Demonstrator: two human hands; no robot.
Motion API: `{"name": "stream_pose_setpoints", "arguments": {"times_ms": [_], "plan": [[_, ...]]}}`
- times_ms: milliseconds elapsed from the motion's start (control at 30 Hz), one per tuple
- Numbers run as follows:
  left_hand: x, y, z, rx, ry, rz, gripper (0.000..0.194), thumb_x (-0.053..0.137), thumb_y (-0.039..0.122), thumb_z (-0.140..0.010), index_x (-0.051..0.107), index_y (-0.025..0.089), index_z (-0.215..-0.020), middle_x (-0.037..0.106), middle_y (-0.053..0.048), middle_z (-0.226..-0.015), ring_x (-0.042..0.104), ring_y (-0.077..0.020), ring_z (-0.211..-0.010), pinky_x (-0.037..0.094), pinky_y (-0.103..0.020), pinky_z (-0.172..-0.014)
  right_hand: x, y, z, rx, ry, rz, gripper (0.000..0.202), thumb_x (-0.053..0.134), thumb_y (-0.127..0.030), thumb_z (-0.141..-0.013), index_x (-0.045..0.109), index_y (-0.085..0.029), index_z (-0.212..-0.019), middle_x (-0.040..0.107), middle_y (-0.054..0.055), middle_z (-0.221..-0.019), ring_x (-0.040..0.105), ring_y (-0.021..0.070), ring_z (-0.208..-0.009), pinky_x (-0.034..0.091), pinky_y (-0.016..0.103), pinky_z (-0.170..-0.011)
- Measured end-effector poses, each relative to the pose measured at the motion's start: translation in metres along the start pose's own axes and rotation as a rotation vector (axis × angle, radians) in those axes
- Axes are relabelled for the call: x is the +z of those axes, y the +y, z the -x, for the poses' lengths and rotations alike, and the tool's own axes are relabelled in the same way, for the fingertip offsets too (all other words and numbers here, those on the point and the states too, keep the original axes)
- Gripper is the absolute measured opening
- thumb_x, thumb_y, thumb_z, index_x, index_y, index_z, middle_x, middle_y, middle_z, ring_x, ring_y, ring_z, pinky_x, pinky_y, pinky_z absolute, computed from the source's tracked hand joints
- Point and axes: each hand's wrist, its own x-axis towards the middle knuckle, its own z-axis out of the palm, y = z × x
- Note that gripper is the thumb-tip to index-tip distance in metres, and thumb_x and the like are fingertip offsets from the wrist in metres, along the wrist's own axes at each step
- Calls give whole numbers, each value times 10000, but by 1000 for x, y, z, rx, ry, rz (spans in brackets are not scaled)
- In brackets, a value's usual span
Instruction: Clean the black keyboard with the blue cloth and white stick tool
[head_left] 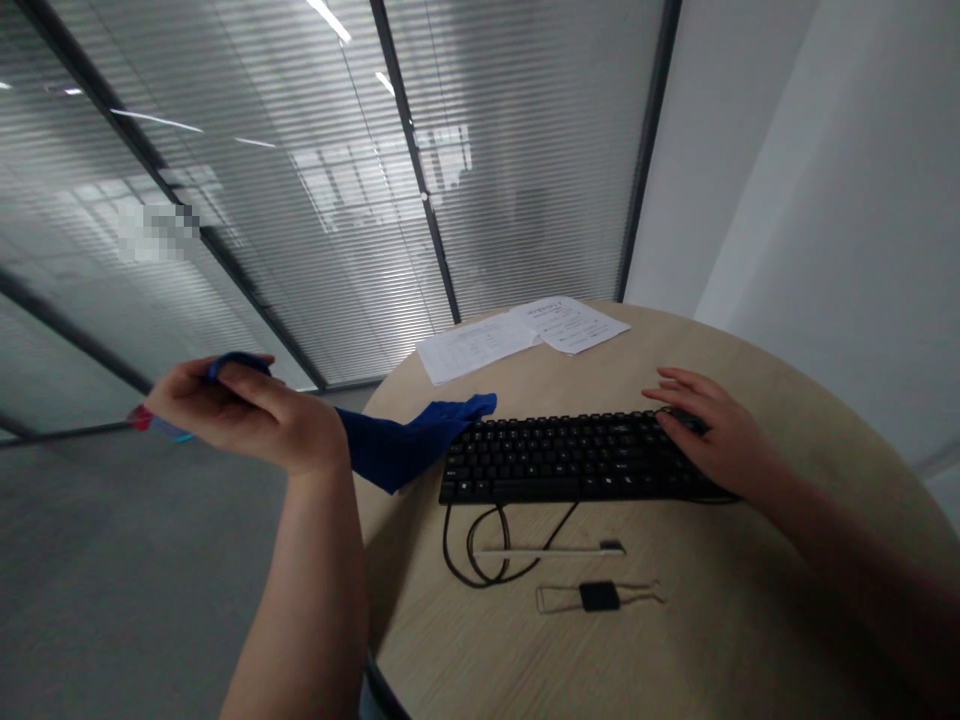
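A black keyboard (pixel 555 460) lies on the round wooden table, its keys facing up. My left hand (pixel 247 400) is raised left of the table edge, fingers curled around a blue cloth (pixel 409 445). Part of the cloth loops over the fingers; more of it shows behind the wrist, reaching the keyboard's far left corner. My right hand (pixel 705 425) rests over the keyboard's right end, fingers stretched out and slightly apart. Nearer me lie a thin white stick (pixel 547 552) with a dark bristle-like tip and a wire keycap puller (pixel 600 597) with a black middle.
The keyboard's black cable (pixel 487 580) is looped on the table (pixel 480 660), partly under the white stick. Printed papers (pixel 525 335) lie near the table's far edge. Beyond stand a glass partition with blinds (pixel 525 200) and a white wall (pixel 840 200). Grey floor (pixel 150 580) shows at left.
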Motion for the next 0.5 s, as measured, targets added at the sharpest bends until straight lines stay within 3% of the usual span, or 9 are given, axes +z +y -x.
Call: {"name": "stream_pose_setpoints", "arguments": {"times_ms": [67, 100, 133, 300, 500], "plan": [[0, 14, -5, 293, 224, -107, 152, 338, 288, -1071, 362, 250, -926, 408, -4, -817, 623, -176, -932, 201, -241, -490, 1, 3, 0, -13, -1, -2, 315, 503, -321, -951, 715, -226, -1165, 552, 94, -1387, 573, 241, -1258, 499, 465, -1092], [2, 21, -10, 403, 279, -146, 106, 409, 234, -1052, 390, 237, -948, 436, -10, -855, 613, -172, -976, 212, -238, -502, 2, 4, 1, -20, 1, -3, 311, 500, -321, -954, 719, -225, -1154, 556, 92, -1381, 580, 235, -1247, 503, 459, -1087], [4, 26, -15, 442, 259, -143, 92, 453, 201, -1033, 405, 225, -958, 461, -5, -865, 613, -151, -948, 223, -235, -508, 3, 6, 1, -27, 5, -4, 307, 498, -322, -957, 722, -227, -1146, 561, 88, -1374, 584, 230, -1238, 505, 456, -1084], [9, 43, -23, 241, -174, 49, 48, 534, 192, -977, 489, 212, -978, 559, 63, -666, 525, -53, -542, 228, -226, -469, 4, 11, 1, -40, 36, -9, 312, 497, -330, -959, 717, -228, -1155, 579, 84, -1355, 576, 226, -1250, 497, 456, -1089], [1, 53, 3, 225, -196, 207, 162, 679, 274, -897, 530, 222, -935, 618, 56, -623, 463, -62, -423, 249, -213, -353, 0, 7, 1, -28, 55, -34, 314, 496, -336, -949, 714, -230, -1149, 609, 77, -1315, 585, 223, -1234, 498, 455, -1086]]}}
